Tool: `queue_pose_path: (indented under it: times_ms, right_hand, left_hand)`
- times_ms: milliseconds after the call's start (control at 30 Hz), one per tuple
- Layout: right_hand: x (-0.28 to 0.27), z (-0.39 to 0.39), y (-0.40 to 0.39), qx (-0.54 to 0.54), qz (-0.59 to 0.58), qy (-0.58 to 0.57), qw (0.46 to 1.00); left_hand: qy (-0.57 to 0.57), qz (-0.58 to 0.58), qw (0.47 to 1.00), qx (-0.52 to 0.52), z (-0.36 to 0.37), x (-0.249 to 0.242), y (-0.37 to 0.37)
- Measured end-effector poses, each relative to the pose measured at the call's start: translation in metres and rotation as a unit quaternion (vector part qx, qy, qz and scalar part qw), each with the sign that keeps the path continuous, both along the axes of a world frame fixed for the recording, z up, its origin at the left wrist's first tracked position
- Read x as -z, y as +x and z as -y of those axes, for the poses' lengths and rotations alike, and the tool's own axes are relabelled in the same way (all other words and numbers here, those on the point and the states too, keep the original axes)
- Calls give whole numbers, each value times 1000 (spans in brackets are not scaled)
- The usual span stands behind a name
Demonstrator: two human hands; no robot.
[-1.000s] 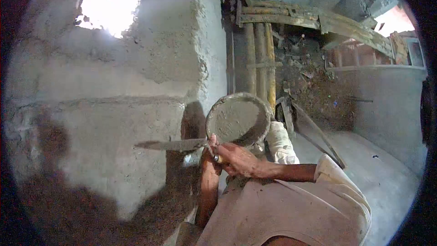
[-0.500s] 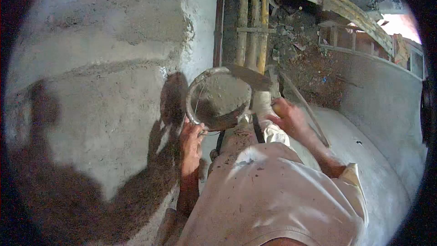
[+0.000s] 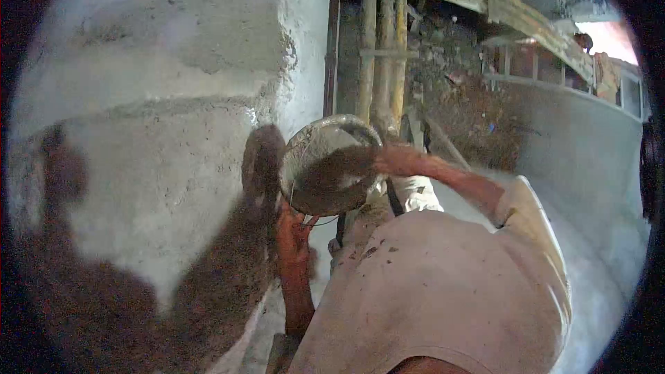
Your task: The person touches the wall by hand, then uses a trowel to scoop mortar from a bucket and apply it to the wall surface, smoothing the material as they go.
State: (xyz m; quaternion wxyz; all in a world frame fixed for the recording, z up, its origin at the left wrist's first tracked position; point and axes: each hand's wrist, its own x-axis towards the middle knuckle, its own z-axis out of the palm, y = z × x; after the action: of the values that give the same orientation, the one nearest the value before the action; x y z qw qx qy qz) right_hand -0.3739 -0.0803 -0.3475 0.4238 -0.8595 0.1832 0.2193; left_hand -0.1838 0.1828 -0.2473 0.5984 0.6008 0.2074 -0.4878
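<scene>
Left grip (image 3: 294,230) noted at the near left side of the mortar pan (image 3: 343,119), with some fingers spread just below the rim. Other fingertips pass out of sight against the pan, so whether they clamp it cannot be told. Right grip (image 3: 400,161) is at the right edge of the pan, fingers curled but blurred; what they pinch, if anything, is not resolved.

Position: the pan is between the two hands, in front of the pale shirt (image 3: 429,270), right of the plastered wall (image 3: 173,138) and on the near side of the bamboo poles (image 3: 383,55). Its support is hidden. Grey mortar (image 3: 312,156) shows inside; a dark patch across the opening may be shadow or a blade. A thin wire (image 3: 294,181) crosses the left part of the opening, possibly a carrying bail.

Handling, as judged: heavy for its size, the contents being dense, wet and soft, liable to slump towards any lowered side. The wall appears stiff and not fragile. The rim looks smeared, hence probably gritty and slippery. Sound holding points are the left and right rim, opposite each other, with fingers under the lip. The wire alone would likely allow swing and bite into the fingers.
</scene>
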Motion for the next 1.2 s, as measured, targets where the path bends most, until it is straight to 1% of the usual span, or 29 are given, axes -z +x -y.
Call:
queue_pose_path:
  times_ms: [100, 133, 200, 233, 267, 333, 367, 400, 433, 467, 500, 533, 567, 600, 667, 733, 767, 800, 867, 900, 933, 967, 1000, 1033, 1067, 1100, 1133, 1167, 1200]
  right_hand:
    - [-7, -9, 15, -17, 58, 95, 994]
    - [-10, -11, 8, -1, 85, 73, 994]
    - [-23, -8, -8, 33, 136, 26, 990]
    - [-40, -6, -11, 80, 121, 31, 989]
    - [-44, -10, -12, 84, 123, 25, 989]
    - [-54, -11, -11, 106, 72, 55, 990]
    - [-56, -16, -14, 131, 112, 81, 982]
    - [-49, -18, -17, 87, 197, 118, 969]
    - [-52, -26, -21, 132, 209, 128, 960]
    - [-53, -35, -22, 178, 222, 140, 948]
    - [-82, -36, -21, 262, 141, 210, 931]
    - [-109, -35, -21, 342, 57, 280, 895]
    - [-94, -34, -25, 371, 33, 363, 854]
    - [-88, -32, -30, 378, 41, 365, 850]
    - [-76, -34, -40, 529, 111, 431, 723]
    - [-81, -22, -40, 627, 198, 331, 677]
    - [-89, -8, -37, 647, 241, 278, 668]
    - [-92, 7, -33, 663, 280, 224, 658]
    - [-84, 36, -16, 724, 326, 86, 601]
    - [-69, 51, -3, 730, 345, 18, 590]
    - [-51, 65, 16, 746, 350, -52, 564]
    - [-20, 81, 42, 728, 339, -166, 572]
    - [-3, 91, 67, 702, 322, -277, 571]
    - [-24, 91, 115, 767, 311, -127, 546]
    - [-13, 91, 163, 753, 342, -126, 548]
    - [51, 83, 226, 656, 314, -221, 649]
    - [-9, 69, 265, 647, 342, -22, 682]
    - [-74, 56, 302, 639, 325, 167, 677]
    - [-120, 36, 327, 581, 332, 166, 724]
  left_hand:
    - [-54, 1, 997, -48, -11, 6, 3]
    - [-70, 3, 996, -57, -16, 8, 6]
    - [-75, -36, 993, -83, -20, 8, 8]
    - [-78, -50, 991, -92, -23, 7, 8]
    - [-106, -49, 990, -85, -21, 5, 8]
    - [-155, -40, 985, -62, -9, 8, 14]
    - [-142, -15, 988, -62, -7, 11, 12]
    - [-126, 12, 990, -65, -2, 10, 9]
    - [-98, 0, 992, -78, 6, 5, 10]
    - [-84, 18, 995, -59, 11, 4, 12]
    - [-68, 35, 996, -40, 16, 3, 13]
    - [-72, -23, 994, -73, 15, 15, 22]
    - [-74, -18, 995, -62, 23, 17, 25]
    - [-72, -11, 995, -65, 32, 18, 25]
    - [-67, 0, 996, -57, 28, 29, 27]
    - [-102, -15, 993, -65, 24, 40, 35]
    - [-54, -12, 996, -67, 26, 39, 35]
    - [-53, -12, 996, -63, 24, 44, 37]
    - [-86, -46, 994, -58, 14, 52, 40]
    - [-77, -29, 993, -79, 13, 52, 38]
    - [-84, -25, 993, -78, 4, 58, 41]
    - [-83, -26, 991, -106, -12, 73, 45]
    - [-79, -29, 987, -134, -34, 89, 48]
    - [-75, -34, 983, -162, -53, 107, 51]
    - [-66, -41, 979, -191, -69, 120, 49]
    - [-44, -34, 978, -203, -51, 100, 38]
    - [-22, -27, 976, -215, -30, 78, 26]
    - [9, -1, 978, -210, 19, 26, 14]
    - [16, -1, 978, -206, 20, 27, 17]
